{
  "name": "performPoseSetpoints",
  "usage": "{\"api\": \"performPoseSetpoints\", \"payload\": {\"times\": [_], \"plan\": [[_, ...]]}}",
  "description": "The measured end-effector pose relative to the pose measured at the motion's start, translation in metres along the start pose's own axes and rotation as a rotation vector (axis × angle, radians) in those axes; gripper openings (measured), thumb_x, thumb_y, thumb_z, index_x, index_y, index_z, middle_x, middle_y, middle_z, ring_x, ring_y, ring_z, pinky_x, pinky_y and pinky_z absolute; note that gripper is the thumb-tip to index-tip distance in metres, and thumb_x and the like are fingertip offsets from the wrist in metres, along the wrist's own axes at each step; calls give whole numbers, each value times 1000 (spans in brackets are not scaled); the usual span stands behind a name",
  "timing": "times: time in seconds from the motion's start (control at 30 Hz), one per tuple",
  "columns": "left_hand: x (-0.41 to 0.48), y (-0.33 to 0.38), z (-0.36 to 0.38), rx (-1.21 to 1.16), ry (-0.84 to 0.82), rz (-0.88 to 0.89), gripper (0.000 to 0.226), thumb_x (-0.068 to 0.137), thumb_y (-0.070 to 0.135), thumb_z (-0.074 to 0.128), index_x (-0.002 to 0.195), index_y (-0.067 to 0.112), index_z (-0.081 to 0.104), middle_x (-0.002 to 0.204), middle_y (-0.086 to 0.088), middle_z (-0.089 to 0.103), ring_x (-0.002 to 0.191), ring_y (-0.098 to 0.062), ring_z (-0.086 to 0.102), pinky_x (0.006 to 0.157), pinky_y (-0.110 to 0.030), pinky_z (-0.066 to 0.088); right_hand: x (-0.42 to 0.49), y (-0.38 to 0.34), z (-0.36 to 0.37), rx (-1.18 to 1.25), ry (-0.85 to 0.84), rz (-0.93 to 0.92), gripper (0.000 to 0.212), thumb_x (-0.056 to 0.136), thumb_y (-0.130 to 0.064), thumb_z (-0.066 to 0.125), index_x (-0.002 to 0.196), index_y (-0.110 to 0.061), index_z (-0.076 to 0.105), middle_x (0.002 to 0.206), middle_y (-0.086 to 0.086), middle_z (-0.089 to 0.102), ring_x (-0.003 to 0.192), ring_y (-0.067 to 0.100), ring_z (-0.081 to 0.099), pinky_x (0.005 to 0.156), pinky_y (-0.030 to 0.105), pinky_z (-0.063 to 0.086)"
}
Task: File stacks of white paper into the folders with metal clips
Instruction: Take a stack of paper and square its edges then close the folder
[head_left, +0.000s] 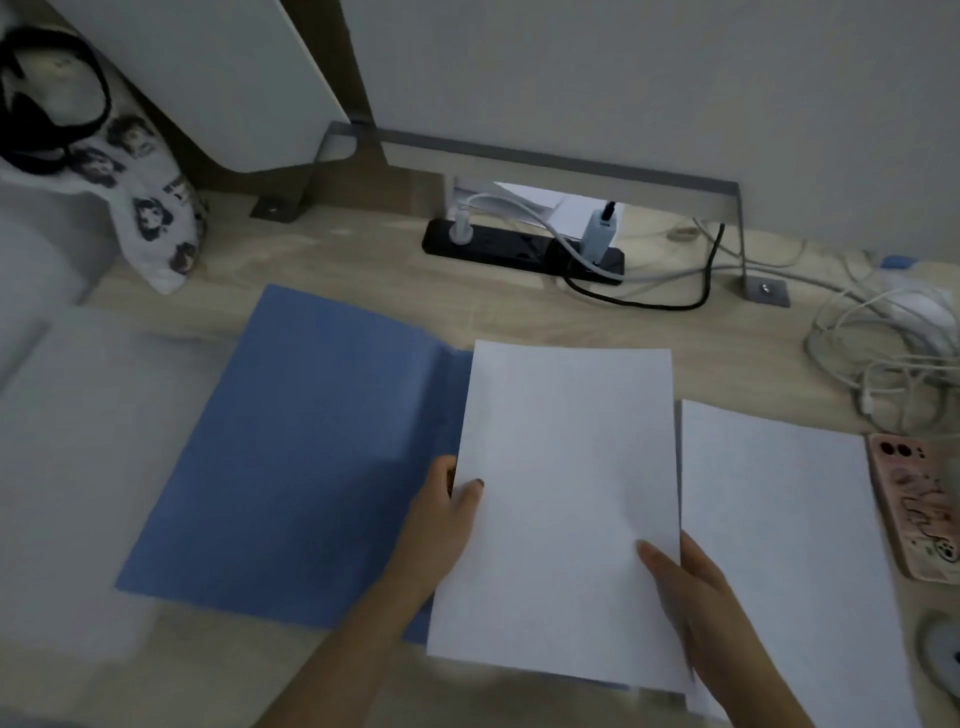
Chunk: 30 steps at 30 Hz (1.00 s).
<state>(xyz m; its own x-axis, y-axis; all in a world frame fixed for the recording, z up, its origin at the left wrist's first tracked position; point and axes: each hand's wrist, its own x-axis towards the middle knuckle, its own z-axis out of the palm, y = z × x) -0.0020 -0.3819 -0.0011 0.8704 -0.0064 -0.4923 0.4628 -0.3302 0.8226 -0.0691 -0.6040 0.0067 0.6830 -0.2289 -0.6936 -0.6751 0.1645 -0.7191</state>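
Paper is the matter here: a stack of plain white rectangular sheets (566, 493) sits in the lower middle of the frame, held from both sides. The left hand (441, 525) pinches its left edge about halfway up, thumb on top and fingers hidden beneath. The right hand (696, 597) grips the lower right edge the same way, thumb laid on the top sheet.

The stack's long axis runs from the bottom of the frame toward the top, leaning slightly right. That puts it nearly parallel to the centre fold of the open blue card folder (311, 441), which lies spread on the pale wood-grain bench (519, 322). The fold shows just beside the stack's upper left corner, so the sheets cover the folder's right half, while the left flap lies bare toward the frame's left.

No metal clip is in sight; it is probably hidden under the paper. Whether the stack rests on the folder or hangs just above it cannot be told. The left hand is nearer the fold, so any squaring against the spine likely falls to it.

A second pile of white paper (779, 519) lies just right of the held stack, beside a phone in a pink patterned case (914, 509).
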Motion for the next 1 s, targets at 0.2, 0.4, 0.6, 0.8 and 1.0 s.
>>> {"api": "performPoseSetpoints", "payload": {"times": [0.2,0.4,0.6,0.8,1.0], "plan": [[-5,-39,-62,101,103,0,17,93,13,48,98,30,47,91,16,57,80,-1,56,76,-20,42,13,10,40,-48,34,-8,25,91,-21,51,116,-26,55,107,3,66,97,30,62,79,41,52],[-40,-74,-98,129,-288,-114,27,94,20,48,73,19,63,64,6,70,60,2,61,54,-12,43,19,28,47,-115,92,-26,25,89,-25,54,114,-23,57,113,9,65,100,31,61,91,51,49],[-56,-103,-130,311,-364,-249,45,92,36,50,56,16,69,63,-3,73,60,-14,68,66,-18,51,18,40,47,-163,117,-67,30,88,-29,56,117,-22,57,112,6,66,102,30,62,94,55,48],[-69,-125,-135,552,-122,-70,11,87,42,55,81,52,53,94,22,59,88,1,60,78,-23,45,15,48,50,-174,130,-102,29,89,-28,55,117,-21,56,113,5,64,105,30,60,95,52,47],[-80,-137,-119,573,-44,285,33,81,49,42,113,42,50,109,29,43,97,8,47,74,-7,38,12,50,57,-163,174,-134,21,90,-26,53,110,-24,59,114,4,63,106,28,58,98,53,44]]}}
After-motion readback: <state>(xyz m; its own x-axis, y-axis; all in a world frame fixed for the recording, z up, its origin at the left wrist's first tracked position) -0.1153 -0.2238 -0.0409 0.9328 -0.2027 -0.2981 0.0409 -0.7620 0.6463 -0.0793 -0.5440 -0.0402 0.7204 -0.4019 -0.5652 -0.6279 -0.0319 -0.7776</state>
